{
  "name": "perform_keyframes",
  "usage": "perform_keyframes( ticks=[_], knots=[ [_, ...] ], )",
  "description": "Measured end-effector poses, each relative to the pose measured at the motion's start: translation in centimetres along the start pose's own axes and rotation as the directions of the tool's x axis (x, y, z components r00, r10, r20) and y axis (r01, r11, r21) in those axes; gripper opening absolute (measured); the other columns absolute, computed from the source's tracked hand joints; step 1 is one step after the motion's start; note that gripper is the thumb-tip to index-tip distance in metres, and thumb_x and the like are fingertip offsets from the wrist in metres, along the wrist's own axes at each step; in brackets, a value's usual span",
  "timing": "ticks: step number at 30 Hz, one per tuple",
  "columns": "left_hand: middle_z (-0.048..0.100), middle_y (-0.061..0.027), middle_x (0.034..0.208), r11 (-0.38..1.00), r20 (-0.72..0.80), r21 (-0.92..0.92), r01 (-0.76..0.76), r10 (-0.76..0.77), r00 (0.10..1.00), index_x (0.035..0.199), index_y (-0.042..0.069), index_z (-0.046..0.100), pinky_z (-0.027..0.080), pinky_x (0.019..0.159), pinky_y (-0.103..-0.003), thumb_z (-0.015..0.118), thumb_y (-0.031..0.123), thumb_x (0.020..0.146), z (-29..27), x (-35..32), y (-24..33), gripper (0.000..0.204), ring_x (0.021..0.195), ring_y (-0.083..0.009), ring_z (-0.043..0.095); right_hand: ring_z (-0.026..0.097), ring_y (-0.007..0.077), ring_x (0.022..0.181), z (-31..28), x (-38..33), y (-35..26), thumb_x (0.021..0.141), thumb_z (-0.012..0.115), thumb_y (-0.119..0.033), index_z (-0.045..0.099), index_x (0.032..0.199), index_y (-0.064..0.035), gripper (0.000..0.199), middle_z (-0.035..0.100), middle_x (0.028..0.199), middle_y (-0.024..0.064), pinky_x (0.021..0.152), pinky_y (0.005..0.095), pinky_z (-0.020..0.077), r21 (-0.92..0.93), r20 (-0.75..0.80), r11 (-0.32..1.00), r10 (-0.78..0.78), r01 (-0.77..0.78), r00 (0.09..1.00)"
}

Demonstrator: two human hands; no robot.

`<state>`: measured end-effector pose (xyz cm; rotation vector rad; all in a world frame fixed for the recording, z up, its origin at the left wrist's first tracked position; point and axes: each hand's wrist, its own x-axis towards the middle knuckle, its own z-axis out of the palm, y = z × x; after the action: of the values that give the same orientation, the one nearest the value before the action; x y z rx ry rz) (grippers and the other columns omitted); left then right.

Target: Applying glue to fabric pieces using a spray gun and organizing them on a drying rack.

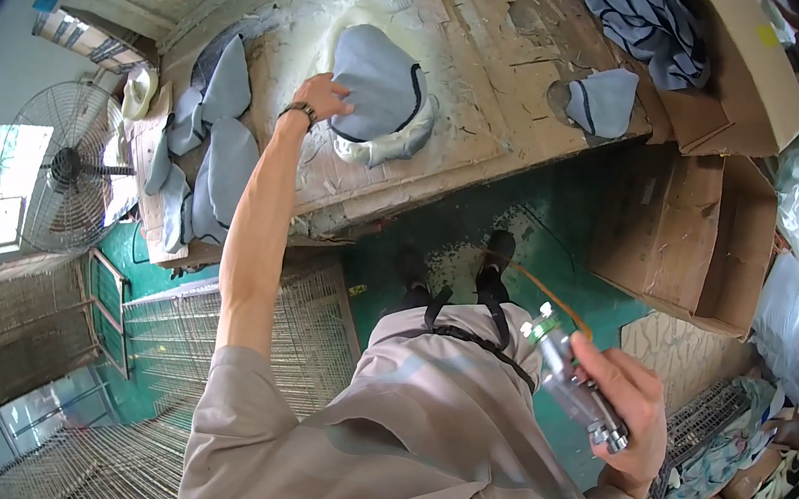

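My left hand (322, 98) is at the left edge of a grey fabric piece (377, 85) with a black edge strip, its fingers bent against the cloth. The piece lies spread over a rounded white form (384, 153), which shows below and around it on the workbench. In my right hand (625, 392), held near my body at the lower right, is a metal spray gun (573, 375) with a green fitting. A yellowish hose (559, 299) runs close by the gun. The trigger is partly hidden by my fingers.
Cardboard covers the worn workbench (481, 89). More grey fabric pieces (227, 166) lie at its left, one (603, 101) near the right edge, and a heap (641, 24) beyond. Cardboard boxes (679, 231) stand right. A large fan (67, 167) and wire racks (277, 334) are left.
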<state>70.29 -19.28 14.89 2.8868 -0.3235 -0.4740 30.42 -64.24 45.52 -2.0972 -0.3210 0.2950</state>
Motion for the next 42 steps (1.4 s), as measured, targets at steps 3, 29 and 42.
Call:
perform_keyframes(
  ticks=[3,29,42],
  knots=[
    [0.048,-0.0243,0.156,0.983,-0.051,-0.182,-0.015,0.006,0.999,0.120,0.019,0.079,0.041,0.118,-0.040,0.082,0.038,0.072,1.2,-1.0,-0.3,0.051,0.140,-0.0381,0.051,0.066,0.0335,0.073,-0.9,-0.1,0.8,0.072,0.071,-0.023,0.057,0.145,0.0017,0.078,0.067,0.091,0.0160,0.066,0.0381,0.0521,-0.051,-0.091,0.998,0.028,-0.033,0.995],
    [0.060,-0.0162,0.146,0.783,-0.692,-0.600,-0.162,-0.407,0.596,0.140,0.007,0.064,0.041,0.115,-0.041,0.063,-0.006,0.089,6.7,-12.2,1.7,0.053,0.136,-0.0301,0.056,0.068,0.0383,0.100,-2.4,7.4,-3.6,0.082,0.075,-0.005,0.051,0.151,-0.0028,0.073,0.067,0.113,0.0208,0.089,0.0412,0.0538,-0.098,-0.061,0.993,-0.066,0.060,0.996],
    [0.079,-0.0113,0.105,0.300,0.103,-0.844,0.444,-0.722,0.684,0.119,0.006,0.076,0.055,0.092,-0.031,0.073,0.017,0.093,30.9,-36.7,-3.6,0.029,0.101,-0.0178,0.073,0.068,0.0214,0.091,2.7,7.7,-8.0,0.089,0.076,-0.011,0.061,0.137,0.0078,0.054,0.071,0.109,0.0172,0.083,0.0306,0.0519,-0.208,-0.186,0.973,0.060,-0.099,0.981]
  ],
)
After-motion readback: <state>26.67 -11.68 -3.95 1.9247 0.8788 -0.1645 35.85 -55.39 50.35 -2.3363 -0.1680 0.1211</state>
